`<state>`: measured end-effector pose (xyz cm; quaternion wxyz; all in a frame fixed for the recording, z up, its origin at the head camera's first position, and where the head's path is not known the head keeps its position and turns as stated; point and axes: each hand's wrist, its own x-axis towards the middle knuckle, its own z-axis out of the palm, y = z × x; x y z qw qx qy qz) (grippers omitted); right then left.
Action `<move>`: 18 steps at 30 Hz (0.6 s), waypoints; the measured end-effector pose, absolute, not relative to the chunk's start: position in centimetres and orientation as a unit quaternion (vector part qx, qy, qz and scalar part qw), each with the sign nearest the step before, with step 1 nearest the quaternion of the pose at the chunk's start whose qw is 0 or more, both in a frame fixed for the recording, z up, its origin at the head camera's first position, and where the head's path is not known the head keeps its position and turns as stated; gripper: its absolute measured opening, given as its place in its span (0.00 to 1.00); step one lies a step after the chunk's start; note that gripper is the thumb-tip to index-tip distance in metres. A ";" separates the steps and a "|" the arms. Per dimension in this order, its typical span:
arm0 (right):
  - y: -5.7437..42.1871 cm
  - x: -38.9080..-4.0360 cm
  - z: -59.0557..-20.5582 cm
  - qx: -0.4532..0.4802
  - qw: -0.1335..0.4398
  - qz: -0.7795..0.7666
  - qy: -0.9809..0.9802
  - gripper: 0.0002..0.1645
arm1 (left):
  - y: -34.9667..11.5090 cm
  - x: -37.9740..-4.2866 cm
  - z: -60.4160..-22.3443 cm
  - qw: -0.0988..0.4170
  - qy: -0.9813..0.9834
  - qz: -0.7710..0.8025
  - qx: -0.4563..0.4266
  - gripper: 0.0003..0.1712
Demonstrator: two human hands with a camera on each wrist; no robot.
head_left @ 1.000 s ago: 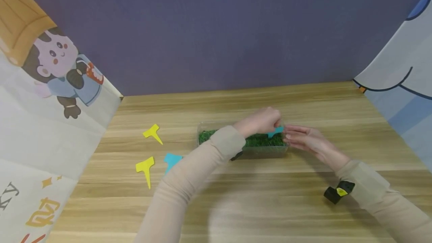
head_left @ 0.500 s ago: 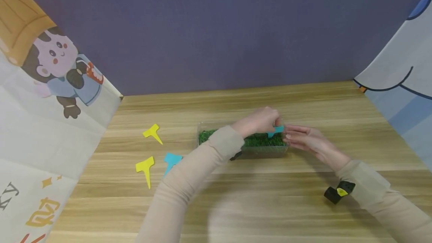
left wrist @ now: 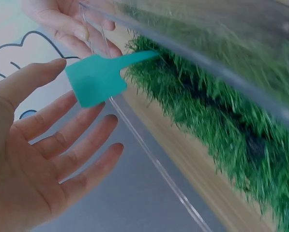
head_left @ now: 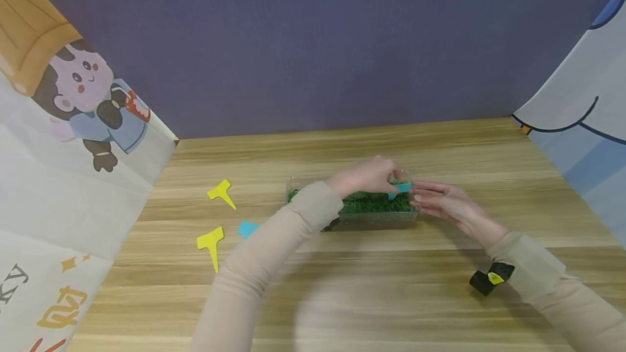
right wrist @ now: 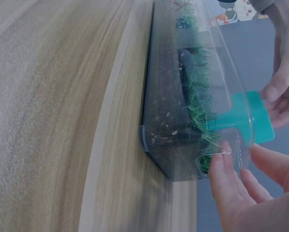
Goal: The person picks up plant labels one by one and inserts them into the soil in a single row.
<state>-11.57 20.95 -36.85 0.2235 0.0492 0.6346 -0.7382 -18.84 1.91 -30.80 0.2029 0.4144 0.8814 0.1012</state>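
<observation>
A clear, long planter box (head_left: 376, 222) holds green grass (head_left: 374, 203) over dark soil. A blue-green T-shaped plant label (left wrist: 93, 81) stands at its right end, its narrow stem down among the blades. My left hand (head_left: 367, 174) is just beside the label's broad head; in the left wrist view the thumb is at its edge and the other fingers are spread behind it, not gripping. At the box's right end, my right hand (head_left: 452, 208) has its nearly straight fingers (right wrist: 223, 166) against the clear wall.
Left of the box, two yellow plant labels (head_left: 210, 242) and a blue label (head_left: 247, 228) lie on the wooden table (head_left: 391, 297). The left sleeve (head_left: 254, 270) partly covers the blue one. A dark panel (head_left: 313, 48) rises behind the table.
My left hand has drawn back slightly to the left, its fingers coming away from the label, which stays upright in the grass. My right hand has not moved.
</observation>
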 end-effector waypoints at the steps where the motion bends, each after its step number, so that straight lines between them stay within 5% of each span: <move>1: 20.9 -11.6 -36.9 0.048 0.223 -0.738 0.635 0.41 | 1.7 -18.8 -30.7 0.204 0.882 0.103 0.413 0.22; 18: 20.8 -11.5 -36.8 0.040 0.222 -0.732 0.642 0.42 | -1.7 -18.5 -29.2 0.202 0.893 0.073 0.397 0.24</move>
